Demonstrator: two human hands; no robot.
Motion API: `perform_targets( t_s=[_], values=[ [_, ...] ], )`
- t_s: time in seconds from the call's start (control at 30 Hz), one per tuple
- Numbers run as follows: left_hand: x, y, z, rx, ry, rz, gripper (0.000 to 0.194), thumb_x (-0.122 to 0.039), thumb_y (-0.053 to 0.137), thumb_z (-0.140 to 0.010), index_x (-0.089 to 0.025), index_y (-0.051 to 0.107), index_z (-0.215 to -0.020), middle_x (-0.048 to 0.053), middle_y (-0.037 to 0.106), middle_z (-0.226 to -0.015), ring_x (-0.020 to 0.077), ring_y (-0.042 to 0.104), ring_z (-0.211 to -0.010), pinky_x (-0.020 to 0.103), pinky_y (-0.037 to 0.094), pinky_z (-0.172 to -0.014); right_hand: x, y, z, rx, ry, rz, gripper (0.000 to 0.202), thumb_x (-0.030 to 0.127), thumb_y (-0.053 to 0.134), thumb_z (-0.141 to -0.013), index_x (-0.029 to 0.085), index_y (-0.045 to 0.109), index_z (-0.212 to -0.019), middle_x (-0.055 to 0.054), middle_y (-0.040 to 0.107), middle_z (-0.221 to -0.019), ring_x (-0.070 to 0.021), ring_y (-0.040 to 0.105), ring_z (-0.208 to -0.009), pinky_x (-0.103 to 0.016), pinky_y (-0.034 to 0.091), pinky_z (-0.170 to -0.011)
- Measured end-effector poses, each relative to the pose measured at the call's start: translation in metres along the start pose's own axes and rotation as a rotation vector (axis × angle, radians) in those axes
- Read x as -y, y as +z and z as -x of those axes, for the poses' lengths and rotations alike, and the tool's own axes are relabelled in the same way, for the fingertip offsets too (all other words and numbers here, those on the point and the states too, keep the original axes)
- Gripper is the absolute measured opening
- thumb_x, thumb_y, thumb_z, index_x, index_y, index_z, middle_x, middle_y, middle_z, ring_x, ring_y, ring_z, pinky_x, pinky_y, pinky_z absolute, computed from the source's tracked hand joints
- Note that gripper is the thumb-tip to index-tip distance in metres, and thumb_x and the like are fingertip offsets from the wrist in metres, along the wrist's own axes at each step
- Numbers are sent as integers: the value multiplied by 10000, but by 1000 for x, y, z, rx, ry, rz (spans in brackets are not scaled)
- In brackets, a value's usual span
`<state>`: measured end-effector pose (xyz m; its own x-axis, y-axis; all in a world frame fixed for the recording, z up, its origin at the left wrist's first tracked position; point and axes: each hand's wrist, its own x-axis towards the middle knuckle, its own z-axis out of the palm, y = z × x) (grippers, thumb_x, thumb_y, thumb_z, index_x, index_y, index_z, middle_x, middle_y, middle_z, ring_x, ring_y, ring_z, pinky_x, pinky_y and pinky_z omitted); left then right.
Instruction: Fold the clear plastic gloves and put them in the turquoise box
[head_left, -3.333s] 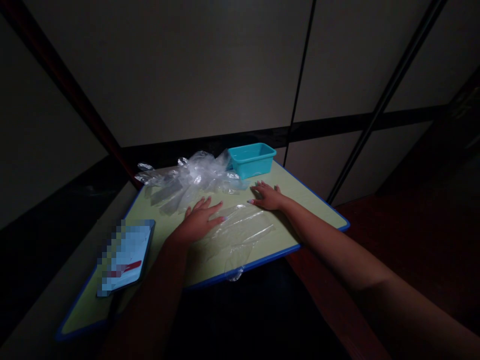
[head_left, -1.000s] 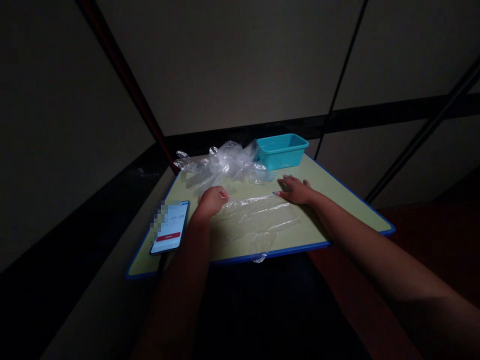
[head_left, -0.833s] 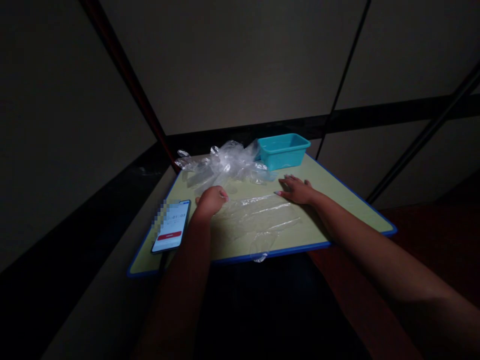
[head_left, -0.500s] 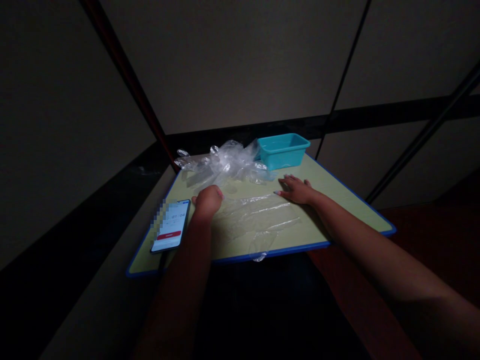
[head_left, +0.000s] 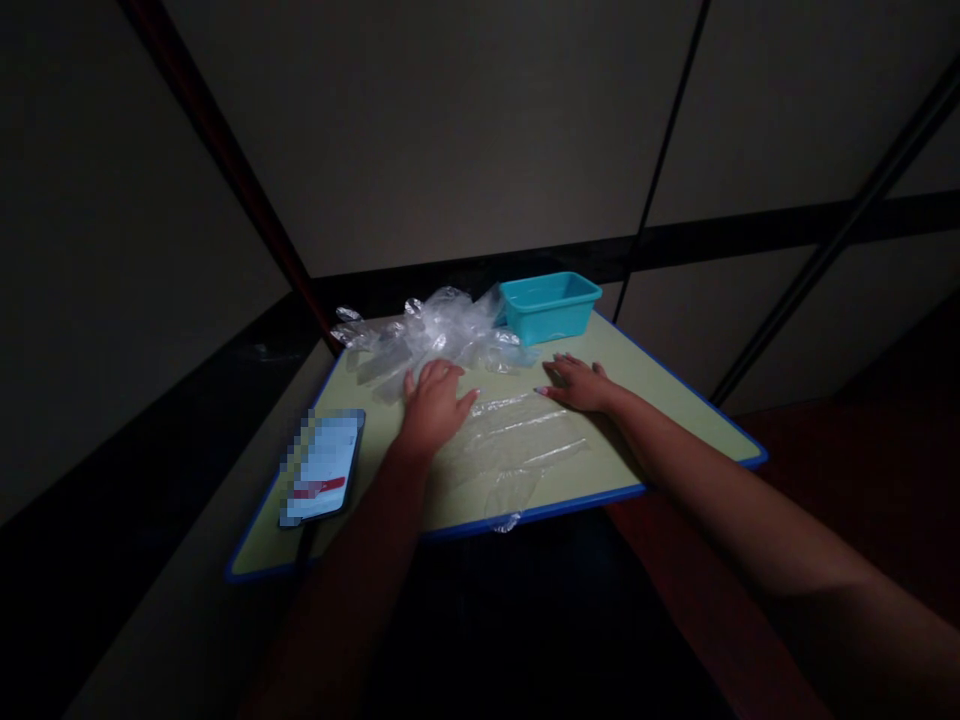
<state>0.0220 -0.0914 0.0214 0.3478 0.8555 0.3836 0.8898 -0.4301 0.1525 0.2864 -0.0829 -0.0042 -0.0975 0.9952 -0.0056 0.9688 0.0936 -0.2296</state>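
Note:
A clear disposable plastic glove (head_left: 525, 430) lies spread flat on the table, its thumb part reaching over the front edge. At its far left corner is my left hand (head_left: 435, 405), palm down with fingers apart and nothing held. The fingers of that hand come close to a crumpled pile of clear plastic gloves (head_left: 442, 330); whether they touch it I cannot tell. My right hand (head_left: 577, 383) rests with spread fingers at the flat glove's far right side, its thumb by the glove's edge.
A turquoise plastic basket (head_left: 555, 312) stands at the back of the table, right beside the pile. A phone (head_left: 330, 470) with a lit screen lies at the left. Blue edging borders the light table (head_left: 645, 400), and panelled walls rise behind and to the left.
My left hand has gone from closed to open fingers and moved a little toward the pile. My right hand stays in place by the flat glove. The view has shifted slightly.

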Motion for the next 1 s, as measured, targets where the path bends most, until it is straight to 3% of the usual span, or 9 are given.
perform_targets(
  t_s=[0.13, 0.3, 0.7, 1.0],
  values=[
    [-22, 12, 2, 241, 310, 104, 539, -479, 432, -876, -245, 375, -1359, 62, 272, -1490, 247, 158, -1378, 495, 10, -1093, -1, 2, -2, -6, 0, 1, 678, 611, 394, -835, 234, 332, -1395, -117, 195, -1504, -334, 148, -1367, -661, 163, -997],
    [-35, 20, 4, 389, 448, 164, 643, -533, 357, -891, -248, 195, -1443, 64, 184, -1515, 226, 105, -1394, 497, -20, -1093, -2, 3, -3, -12, 2, -2, 680, 625, 393, -834, 238, 336, -1391, -114, 201, -1503, -323, 156, -1368, -650, 159, -1006],
    [-36, 23, 7, 490, 406, 167, 587, -517, 249, -928, -251, 174, -1446, 61, 198, -1505, 195, 165, -1384, 487, -18, -1095, -1, 2, -2, -25, 3, -28, 670, 623, 427, -825, 252, 356, -1379, -112, 208, -1500, -319, 165, -1366, -643, 153, -1012],
    [-38, 20, 10, 579, 349, 98, 662, -568, 143, -917, -191, 89, -1459, 54, 65, -1526, 175, 57, -1400, 468, 55, -1104, -1, 3, -3, -32, 10, 10, 655, 607, 439, -828, 250, 355, -1372, -118, 227, -1495, -329, 143, -1369, -679, 143, -985]
  ],
)
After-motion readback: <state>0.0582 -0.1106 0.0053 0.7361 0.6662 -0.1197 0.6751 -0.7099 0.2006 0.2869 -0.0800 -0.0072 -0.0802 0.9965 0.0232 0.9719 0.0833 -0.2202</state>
